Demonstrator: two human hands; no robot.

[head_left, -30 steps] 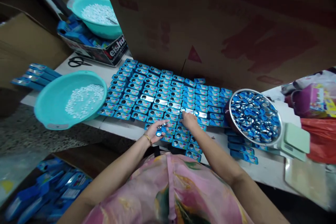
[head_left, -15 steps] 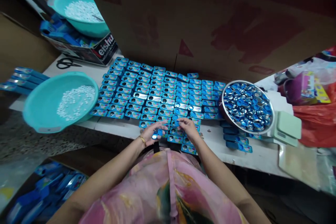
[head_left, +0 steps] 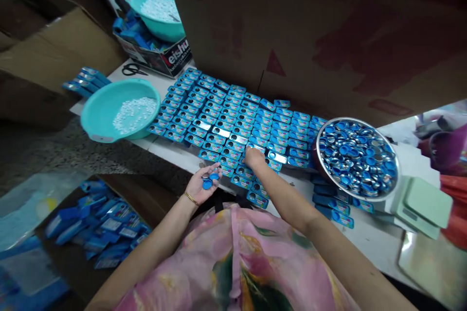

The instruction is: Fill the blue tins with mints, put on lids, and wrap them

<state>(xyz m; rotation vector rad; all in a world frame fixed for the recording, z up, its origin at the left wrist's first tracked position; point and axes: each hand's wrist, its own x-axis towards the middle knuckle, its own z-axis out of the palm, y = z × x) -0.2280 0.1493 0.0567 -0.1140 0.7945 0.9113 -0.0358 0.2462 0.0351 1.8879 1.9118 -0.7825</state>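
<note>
- The large cardboard box [head_left: 310, 24]: one, standing upright behind the table [head_left: 302, 189].
- The floor carton [head_left: 127, 185], low on the left: one, heaped with blue pieces too jumbled to count.
- Teal basins: two, the near one [head_left: 93, 114] at the table's left, the far one [head_left: 164, 31] above a printed box; both hold white pellets [head_left: 131, 114], beyond counting.
- The metal bowl [head_left: 318, 155]: one, at the right, full and likely heavy, best lifted by its rim from both sides.
- Hands: two. The left hand [head_left: 199, 185] is palm up, fingers loosely curled, cradling caps. The right hand [head_left: 255, 158] reaches down onto the rows, fingers bent; I cannot tell whether it pinches anything.
- Blue cases [head_left: 241, 182]: packed side by side across the table's middle, too many to count surely; four more lie at the far left. They look stiff and light, probably smooth, and tightly neighboured, so take one by its narrow long edges.
- Round caps [head_left: 207, 184]: at least three in the left palm, countless others in the bowl. They seem light, thin, rigid and slippery; pinch each by its rim with fingertips.
</note>
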